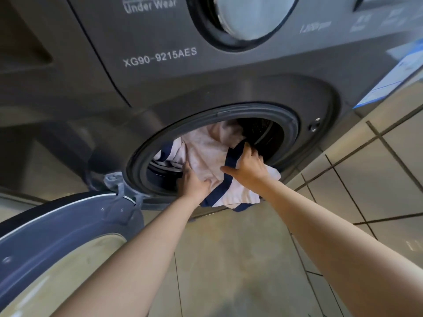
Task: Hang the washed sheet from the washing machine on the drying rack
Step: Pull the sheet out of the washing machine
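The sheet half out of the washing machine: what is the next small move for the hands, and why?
Probably pull the sheet outward and upward, clear of the drum opening. Both the left hand and the right hand grip it, but much of it lies inside, and its navy-edged corner hangs below the rim, toward the tiled floor.

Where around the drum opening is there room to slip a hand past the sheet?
Free: the dark gap upper right, between sheet and door seal; a narrower one lower left. Crowded: the lower rim, where left hand and right hand grip the sheet spilling out.
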The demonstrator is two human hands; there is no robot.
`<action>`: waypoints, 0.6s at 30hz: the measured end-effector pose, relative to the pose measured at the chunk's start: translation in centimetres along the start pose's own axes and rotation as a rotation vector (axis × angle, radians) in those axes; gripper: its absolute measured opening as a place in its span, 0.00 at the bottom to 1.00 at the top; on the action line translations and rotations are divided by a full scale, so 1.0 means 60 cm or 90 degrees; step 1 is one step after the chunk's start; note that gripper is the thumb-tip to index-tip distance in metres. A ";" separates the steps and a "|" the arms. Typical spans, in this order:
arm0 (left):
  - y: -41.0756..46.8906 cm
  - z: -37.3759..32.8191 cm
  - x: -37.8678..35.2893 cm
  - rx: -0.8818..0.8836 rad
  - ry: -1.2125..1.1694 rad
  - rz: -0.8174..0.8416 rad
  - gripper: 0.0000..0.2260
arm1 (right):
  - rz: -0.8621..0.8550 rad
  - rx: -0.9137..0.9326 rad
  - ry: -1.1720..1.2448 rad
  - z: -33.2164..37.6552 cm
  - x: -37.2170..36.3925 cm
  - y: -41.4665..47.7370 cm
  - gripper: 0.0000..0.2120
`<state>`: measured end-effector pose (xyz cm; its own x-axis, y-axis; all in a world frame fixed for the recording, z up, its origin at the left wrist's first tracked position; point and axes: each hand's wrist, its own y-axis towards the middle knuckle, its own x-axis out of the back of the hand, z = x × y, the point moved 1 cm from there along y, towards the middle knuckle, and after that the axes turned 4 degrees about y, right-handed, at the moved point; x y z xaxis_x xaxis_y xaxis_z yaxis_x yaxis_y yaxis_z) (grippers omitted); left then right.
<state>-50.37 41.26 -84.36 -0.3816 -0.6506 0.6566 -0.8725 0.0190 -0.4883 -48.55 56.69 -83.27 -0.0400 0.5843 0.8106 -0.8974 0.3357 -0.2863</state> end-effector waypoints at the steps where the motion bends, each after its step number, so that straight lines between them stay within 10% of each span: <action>1: 0.002 0.001 -0.008 0.002 -0.003 0.023 0.40 | 0.008 -0.005 0.004 0.002 -0.008 0.004 0.52; 10: -0.041 -0.016 -0.049 -0.002 -0.203 0.215 0.27 | 0.115 -0.090 0.141 0.013 -0.055 0.026 0.24; 18: -0.044 0.030 -0.007 0.137 -0.405 0.068 0.10 | 0.097 -0.037 0.213 0.004 -0.023 -0.040 0.15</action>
<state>-47.38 40.11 -84.40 -0.1511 -0.9749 0.1637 -0.7345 -0.0002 -0.6786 -46.46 54.92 -83.61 -0.0173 0.8369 0.5471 -0.8654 0.2616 -0.4275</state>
